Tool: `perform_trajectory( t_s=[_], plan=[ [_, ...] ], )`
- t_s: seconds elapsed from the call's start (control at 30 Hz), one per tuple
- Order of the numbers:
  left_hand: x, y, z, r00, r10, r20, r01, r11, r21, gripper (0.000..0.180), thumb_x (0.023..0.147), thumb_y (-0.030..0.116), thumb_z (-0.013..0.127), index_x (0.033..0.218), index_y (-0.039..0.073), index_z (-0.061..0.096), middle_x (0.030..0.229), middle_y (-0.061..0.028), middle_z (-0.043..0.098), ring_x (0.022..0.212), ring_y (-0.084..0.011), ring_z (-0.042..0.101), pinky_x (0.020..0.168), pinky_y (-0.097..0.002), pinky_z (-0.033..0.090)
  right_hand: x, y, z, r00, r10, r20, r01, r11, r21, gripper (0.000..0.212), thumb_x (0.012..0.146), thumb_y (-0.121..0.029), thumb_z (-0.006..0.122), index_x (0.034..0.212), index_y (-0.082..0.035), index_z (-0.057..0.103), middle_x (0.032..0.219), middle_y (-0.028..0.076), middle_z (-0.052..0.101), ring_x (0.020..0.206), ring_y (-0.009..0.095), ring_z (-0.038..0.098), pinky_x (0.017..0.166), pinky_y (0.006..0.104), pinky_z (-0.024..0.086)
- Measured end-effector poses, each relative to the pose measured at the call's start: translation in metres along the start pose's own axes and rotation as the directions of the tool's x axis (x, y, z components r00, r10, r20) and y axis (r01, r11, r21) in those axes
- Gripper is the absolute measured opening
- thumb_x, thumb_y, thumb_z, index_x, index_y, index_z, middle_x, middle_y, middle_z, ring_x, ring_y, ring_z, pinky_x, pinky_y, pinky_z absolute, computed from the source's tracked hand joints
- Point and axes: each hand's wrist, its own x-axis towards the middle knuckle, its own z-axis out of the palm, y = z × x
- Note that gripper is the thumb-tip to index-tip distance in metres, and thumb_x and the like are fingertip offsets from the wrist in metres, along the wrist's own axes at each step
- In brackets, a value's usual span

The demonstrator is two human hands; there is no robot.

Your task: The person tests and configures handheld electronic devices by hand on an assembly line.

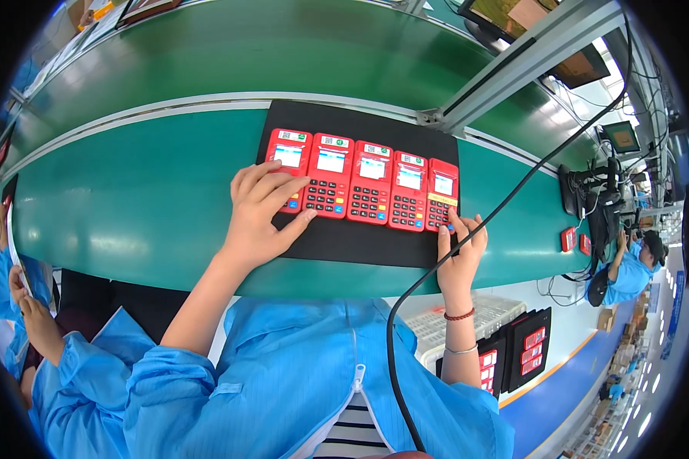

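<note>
Several red card payment terminals with lit screens and keypads lie side by side on a black mat [321, 243]. My left hand [262, 210] is over the leftmost terminal [292, 138], fingers spread, its fingertips resting on that terminal and hiding most of its keypad. The thumb points toward the bottom of the neighbouring terminal [334, 145]. My right hand [461, 252] is at the lower end of the rightmost terminal [444, 168], which bears a yellow strip below its screen. There the thumb and forefinger are apart, touching around the lower keys; the other fingers are loosely bent.
A black cable [505, 200] hangs across the view, passing in front of my right hand. A metal post [528, 65] rises behind the mat. White crates [467, 317] and racks of red terminals [532, 348] stand lower right. Another person's hand [40, 325] shows at left.
</note>
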Motion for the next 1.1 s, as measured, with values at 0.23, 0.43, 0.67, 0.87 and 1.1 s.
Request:
perform_trajectory(
  t_s=[0.23,0.43,0.67,0.87,1.1],
  plan=[
    [-0.002,-0.002,-0.001,0.998,0.045,-0.055,-0.045,0.999,0.004,0.032,0.078,0.021,0.076,0.108,0.012,0.071,0.102,-0.005,0.067,0.119,-0.0254,0.052,0.106,-0.0466,0.032,0.004,-0.04,0.007,0.992,-0.127,-0.009,0.126,0.991,-0.05,0.04,0.08,-0.015,0.074,0.119,-0.011,0.066,0.134,0.018,0.046,0.132,0.045,0.034,0.107,0.0553,0.033],
    [0.0,-0.001,-0.002,0.998,0.044,-0.053,-0.044,0.999,0.002,0.028,0.077,0.016,0.076,0.104,0.012,0.073,0.099,-0.004,0.068,0.119,-0.0264,0.053,0.104,-0.0451,0.034,0.008,-0.039,0.015,0.993,-0.115,-0.006,0.115,0.993,-0.029,0.034,0.079,-0.014,0.075,0.113,-0.012,0.07,0.129,0.016,0.048,0.133,0.044,0.034,0.105,0.054,0.035],
    [0.006,0.002,-0.002,0.999,-0.026,-0.033,0.028,0.998,0.062,0.023,0.077,0.018,0.076,0.1,0.013,0.074,0.096,-0.0034,0.068,0.122,-0.0264,0.051,0.108,-0.0481,0.029,0.012,-0.037,0.015,0.995,-0.094,-0.028,0.094,0.996,0.005,0.023,0.085,-0.01,0.069,0.108,-0.014,0.073,0.127,0.016,0.049,0.133,0.045,0.033,0.106,0.0541,0.034],
    [0.0,-0.002,-0.001,0.999,-0.004,-0.039,0.005,0.999,0.039,0.022,0.078,0.019,0.076,0.099,0.014,0.074,0.096,-0.0035,0.068,0.124,-0.0267,0.05,0.109,-0.0492,0.026,0.012,-0.049,0.015,0.995,-0.101,-0.022,0.1,0.995,-0.024,0.027,0.082,-0.014,0.072,0.11,-0.014,0.072,0.132,0.019,0.046,0.136,0.047,0.029,0.108,0.0558,0.03],
    [0.004,0.001,0.001,0.999,-0.027,-0.045,0.028,1.0,0.008,0.021,0.079,0.022,0.076,0.099,0.014,0.074,0.097,-0.0025,0.069,0.125,-0.0263,0.049,0.109,-0.0498,0.026,0.023,-0.073,0.028,0.975,-0.219,0.02,0.219,0.976,0.002,0.032,0.076,-0.02,0.078,0.107,-0.016,0.073,0.134,0.018,0.048,0.138,0.045,0.027,0.109,0.0553,0.03]
  ],
)
